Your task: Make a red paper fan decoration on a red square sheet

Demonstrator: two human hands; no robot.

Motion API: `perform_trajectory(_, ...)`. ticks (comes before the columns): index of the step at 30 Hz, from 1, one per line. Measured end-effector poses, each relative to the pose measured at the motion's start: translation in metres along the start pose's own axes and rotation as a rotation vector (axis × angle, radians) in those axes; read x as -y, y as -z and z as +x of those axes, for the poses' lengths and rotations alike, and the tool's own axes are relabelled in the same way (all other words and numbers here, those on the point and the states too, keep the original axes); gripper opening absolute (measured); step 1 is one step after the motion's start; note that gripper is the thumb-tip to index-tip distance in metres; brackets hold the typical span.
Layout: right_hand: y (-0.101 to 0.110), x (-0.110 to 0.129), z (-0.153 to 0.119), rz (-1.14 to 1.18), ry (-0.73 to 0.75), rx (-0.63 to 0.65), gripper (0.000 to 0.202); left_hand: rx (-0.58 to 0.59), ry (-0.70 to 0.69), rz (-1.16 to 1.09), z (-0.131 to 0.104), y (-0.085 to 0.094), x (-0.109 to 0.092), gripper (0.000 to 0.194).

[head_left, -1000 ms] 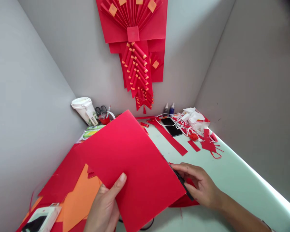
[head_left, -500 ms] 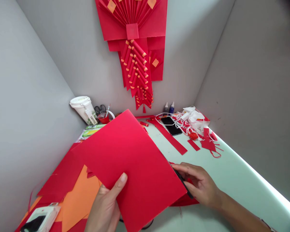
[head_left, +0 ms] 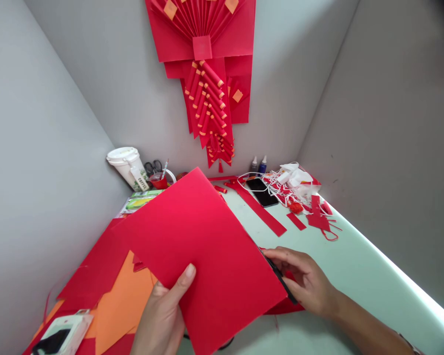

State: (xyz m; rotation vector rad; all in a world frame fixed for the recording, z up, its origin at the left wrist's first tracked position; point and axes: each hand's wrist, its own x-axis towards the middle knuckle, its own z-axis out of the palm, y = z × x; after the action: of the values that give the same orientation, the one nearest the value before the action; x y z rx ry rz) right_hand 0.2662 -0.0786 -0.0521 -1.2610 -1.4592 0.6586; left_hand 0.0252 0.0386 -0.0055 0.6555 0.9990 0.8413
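My left hand [head_left: 166,310] grips a large red card sheet [head_left: 203,246] by its lower left edge, thumb on top and fingers hidden beneath. At the sheet's right edge, my right hand [head_left: 307,281] is closed on a slim black tool [head_left: 281,281], partly covered by the card and fingers; its exact kind I cannot make out. More red paper [head_left: 286,309] shows under the sheet's lower right corner, near my right hand.
Orange sheets [head_left: 124,303] and red sheets [head_left: 92,266] lie at the left. A phone [head_left: 262,192], red strips [head_left: 262,212] and a heap of white paper scraps [head_left: 294,180] are at the back right. A white lidded cup [head_left: 128,167] stands back left. Red decorations [head_left: 207,98] hang on the wall.
The black tool's lower end shows slightly more past the card's right edge. My hands and the sheet have barely moved.
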Motion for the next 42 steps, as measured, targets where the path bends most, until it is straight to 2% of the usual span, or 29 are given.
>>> perform_trajectory(6, -0.0005, 0.0003, 0.0007, -0.016, -0.009, -0.012, 0.051, 0.001, 0.0, -0.008, 0.0012, -0.0021, 0.0014, 0.068)
perform_trajectory(19, -0.0028, -0.0024, 0.0009, -0.02, 0.006, -0.034, 0.063, 0.009, 0.01, 0.004, 0.004, 0.0008, 0.0044, 0.066)
perform_trajectory(25, -0.0036, -0.0046, -0.0012, 0.017, -0.041, -0.027, 0.056, -0.02, -0.003, -0.02, 0.0005, -0.004, 0.0025, 0.068)
perform_trajectory(34, -0.0017, -0.0031, 0.0012, -0.039, 0.023, -0.046, 0.049, 0.013, 0.09, 0.004, -0.0003, -0.0031, 0.0017, 0.068)
perform_trajectory(38, -0.0018, -0.0041, 0.0007, -0.037, 0.001, -0.035, 0.042, 0.017, 0.091, 0.005, -0.0007, -0.0051, 0.0016, 0.068)
perform_trajectory(42, -0.0025, -0.0053, 0.0001, -0.031, -0.024, -0.053, 0.043, 0.025, 0.079, 0.008, -0.0013, -0.005, 0.002, 0.067)
